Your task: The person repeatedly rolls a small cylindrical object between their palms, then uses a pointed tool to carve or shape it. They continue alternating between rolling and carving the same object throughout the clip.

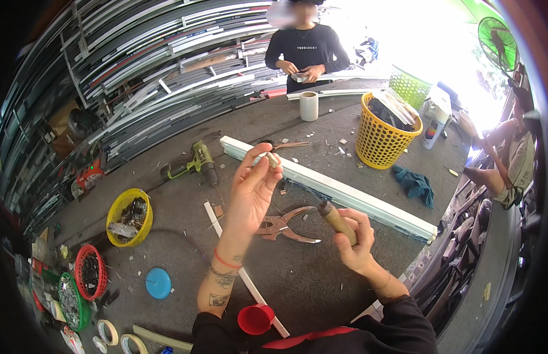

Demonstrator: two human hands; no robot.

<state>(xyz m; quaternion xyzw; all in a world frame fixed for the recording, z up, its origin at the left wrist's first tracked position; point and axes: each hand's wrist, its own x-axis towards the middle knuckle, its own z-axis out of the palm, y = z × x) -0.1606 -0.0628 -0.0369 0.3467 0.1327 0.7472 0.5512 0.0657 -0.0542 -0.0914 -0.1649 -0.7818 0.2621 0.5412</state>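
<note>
Tan-handled tool (339, 226) at 4 o'clock from view centre, right hand (360, 243) wrapped round its grip, seemingly leaving the thin end free toward 10; left hand (250, 190) fingertip-pinches small pale piece (273, 160) at 12, likely keeping it exposed.

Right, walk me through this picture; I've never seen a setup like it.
There is no machine here, just a person's two bare hands. The single picture comes from a camera worn on that person's head, looking down; its wide lens bends straight edges near the rim.

The left hand pinches a small pale piece. The right hand grips a wooden-handled tool.

On the dark table lie a long white profile, metal pliers and a green drill. A tall yellow basket and a red cup are there too. Another person stands across the table.
</note>
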